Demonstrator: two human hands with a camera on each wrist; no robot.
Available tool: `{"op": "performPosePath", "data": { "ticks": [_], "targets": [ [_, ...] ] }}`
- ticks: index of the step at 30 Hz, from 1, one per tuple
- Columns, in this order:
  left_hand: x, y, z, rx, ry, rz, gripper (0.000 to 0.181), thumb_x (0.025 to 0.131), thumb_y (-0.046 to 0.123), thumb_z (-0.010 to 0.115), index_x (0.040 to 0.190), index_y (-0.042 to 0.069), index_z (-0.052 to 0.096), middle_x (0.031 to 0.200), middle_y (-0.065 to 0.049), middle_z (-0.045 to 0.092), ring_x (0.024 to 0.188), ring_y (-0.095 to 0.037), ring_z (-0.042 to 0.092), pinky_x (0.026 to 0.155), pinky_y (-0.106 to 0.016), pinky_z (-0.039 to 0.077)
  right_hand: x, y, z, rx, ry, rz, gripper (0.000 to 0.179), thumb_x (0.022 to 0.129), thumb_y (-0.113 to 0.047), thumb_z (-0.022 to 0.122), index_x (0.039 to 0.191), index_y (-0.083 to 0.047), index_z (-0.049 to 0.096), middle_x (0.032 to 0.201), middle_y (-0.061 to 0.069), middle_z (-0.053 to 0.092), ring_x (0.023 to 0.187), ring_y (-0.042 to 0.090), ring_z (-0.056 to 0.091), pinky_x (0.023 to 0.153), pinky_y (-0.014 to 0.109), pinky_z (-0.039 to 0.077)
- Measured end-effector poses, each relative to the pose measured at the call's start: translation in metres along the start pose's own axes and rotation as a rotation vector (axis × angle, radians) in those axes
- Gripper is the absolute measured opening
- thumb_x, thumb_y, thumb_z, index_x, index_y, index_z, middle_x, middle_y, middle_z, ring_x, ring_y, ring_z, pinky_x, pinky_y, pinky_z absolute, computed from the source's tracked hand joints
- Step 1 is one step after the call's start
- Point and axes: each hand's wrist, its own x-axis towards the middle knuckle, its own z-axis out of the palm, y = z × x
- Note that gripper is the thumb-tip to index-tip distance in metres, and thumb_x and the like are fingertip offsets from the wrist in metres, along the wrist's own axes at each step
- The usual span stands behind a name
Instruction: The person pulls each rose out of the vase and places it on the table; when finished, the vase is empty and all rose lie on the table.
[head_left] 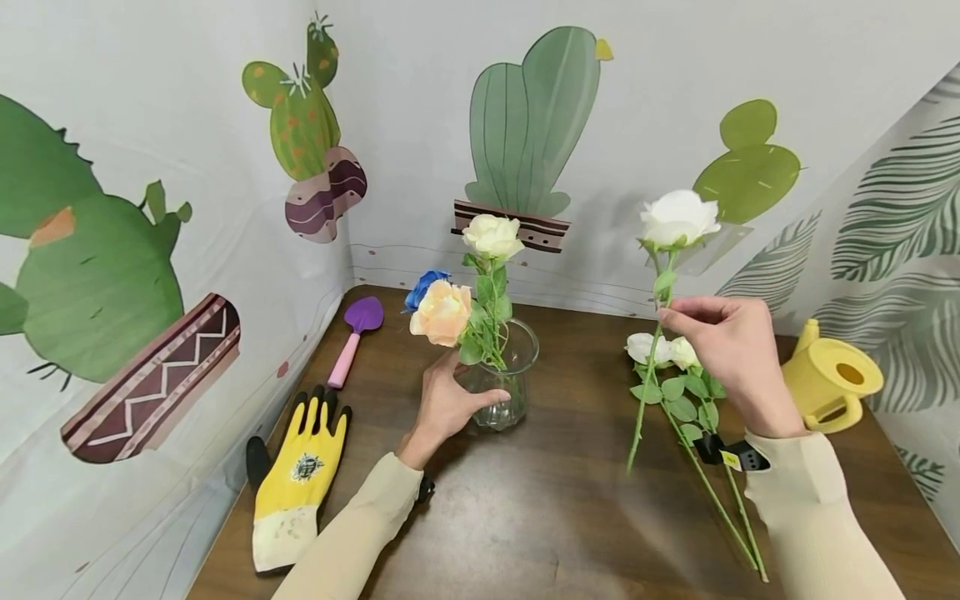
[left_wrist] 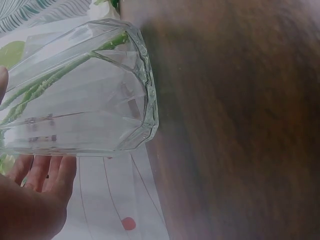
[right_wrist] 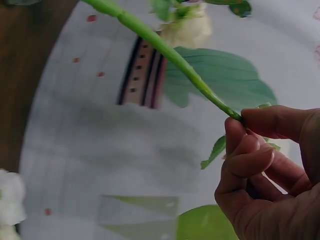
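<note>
On the brown surface [head_left: 581, 508] I see one glass vase [head_left: 519, 390], which holds blue, peach and cream roses [head_left: 442, 314]; the left hand [head_left: 448, 402] is curled around its side. Well apart from it, the right hand [head_left: 733, 346] pinches the stem of a white rose [head_left: 679, 218], near two lying roses [head_left: 681, 408] and a yellow watering can [head_left: 813, 382].

The left hand [head_left: 445, 402] holds a vase [head_left: 512, 406]; the right hand [head_left: 729, 350] pinches a white rose [head_left: 678, 220].

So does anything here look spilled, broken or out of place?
Nothing looks spilled or broken. The bunch at the glass vase is just a little lopsided: the peach flower and blue flower sit out on one side, toward the purple-bladed trowel.
</note>
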Motion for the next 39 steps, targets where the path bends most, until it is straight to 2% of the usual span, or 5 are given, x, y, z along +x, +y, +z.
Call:
{"op": "performPosePath", "data": {
  "ticks": [7,13,20,30,39],
  "targets": [
    [0.000,0.000,-0.001,0.005,-0.001,-0.008,0.090,0.069,0.033,0.106,0.147,0.010,0.067,0.139,-0.013,0.077,0.114,-0.035,0.078,0.098,-0.048,0.068,-0.001,0.038,0.015,-0.074,-0.087,0.050,0.034,0.097,-0.029,0.084,0.117,-0.001,0.084,0.082,-0.039,0.066,0.086,-0.012,0.059,0.070,0.013,0.051],
    [0.000,0.000,-0.001,0.000,-0.005,-0.004,0.092,0.070,0.032,0.106,0.149,0.009,0.065,0.142,-0.013,0.075,0.118,-0.035,0.077,0.099,-0.049,0.067,0.000,0.072,0.031,-0.163,-0.157,0.044,0.024,0.095,-0.024,0.083,0.109,-0.004,0.087,0.100,-0.004,0.085,0.087,-0.012,0.058,0.073,0.012,0.050],
    [-0.001,-0.002,-0.001,-0.009,-0.004,-0.015,0.093,0.069,0.030,0.106,0.150,0.009,0.065,0.142,-0.014,0.075,0.121,-0.035,0.076,0.101,-0.049,0.067,0.001,0.099,0.047,-0.230,-0.262,0.081,0.025,0.095,-0.025,0.080,0.108,-0.005,0.087,0.118,0.017,0.083,0.108,0.020,0.069,0.083,0.024,0.051],
    [0.000,0.000,0.000,-0.010,-0.005,-0.016,0.094,0.068,0.029,0.106,0.150,0.011,0.065,0.143,-0.012,0.074,0.122,-0.034,0.076,0.101,-0.047,0.067,0.005,0.120,0.061,-0.196,-0.375,0.164,0.022,0.095,-0.015,0.075,0.108,0.000,0.084,0.076,-0.006,0.078,0.077,0.008,0.060,0.067,0.024,0.048],
    [0.000,0.001,0.000,-0.017,-0.008,-0.021,0.092,0.068,0.029,0.106,0.149,0.011,0.066,0.142,-0.012,0.075,0.120,-0.035,0.077,0.100,-0.049,0.067,0.007,0.137,0.067,-0.171,-0.426,0.207,0.024,0.091,-0.005,0.070,0.110,0.003,0.084,0.087,0.001,0.083,0.075,0.014,0.055,0.063,0.026,0.044]
  ]
}}
